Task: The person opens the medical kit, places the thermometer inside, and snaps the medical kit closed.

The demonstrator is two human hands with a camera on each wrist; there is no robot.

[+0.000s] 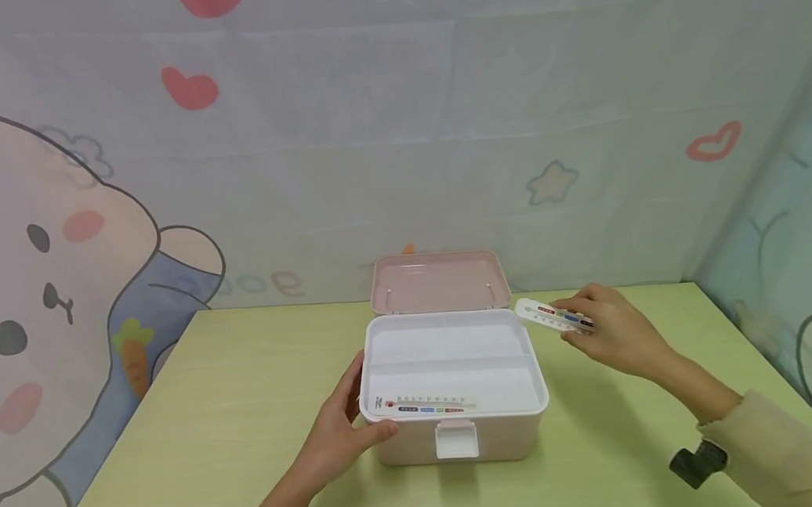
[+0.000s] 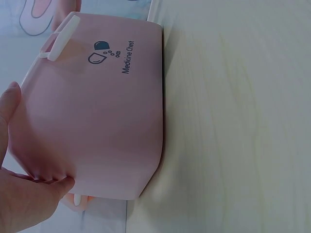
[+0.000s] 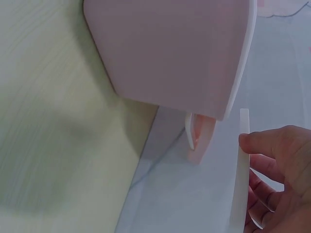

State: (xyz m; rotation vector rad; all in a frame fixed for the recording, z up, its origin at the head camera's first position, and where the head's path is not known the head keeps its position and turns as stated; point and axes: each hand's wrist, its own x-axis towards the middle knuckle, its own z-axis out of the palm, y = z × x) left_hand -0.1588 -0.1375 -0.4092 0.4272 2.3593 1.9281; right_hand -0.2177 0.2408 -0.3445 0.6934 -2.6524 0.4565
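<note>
A pink medicine chest [image 1: 504, 439] with a white divided tray [image 1: 449, 370] stands on the table, its lid [image 1: 439, 279] tipped back. My left hand [image 1: 337, 435] grips the chest's front left corner, thumb at the front rim and fingers along the side. In the left wrist view, pill drawings and the words "Medicine Chest" mark the chest front [image 2: 107, 107]. Just right of the chest, my right hand [image 1: 617, 333] pinches a flat white thermometer [image 1: 543, 316] above the table. The right wrist view shows this thermometer [image 3: 239, 179] edge-on. A similar thermometer [image 1: 427, 406] lies in the tray's front compartment.
The chest's white front latch [image 1: 457, 442] hangs down. A pale yellow-green table [image 1: 266, 373] spreads on both sides of it. Behind stands a cloth backdrop [image 1: 369, 130] with a cartoon animal and hearts, close to the table's far edge.
</note>
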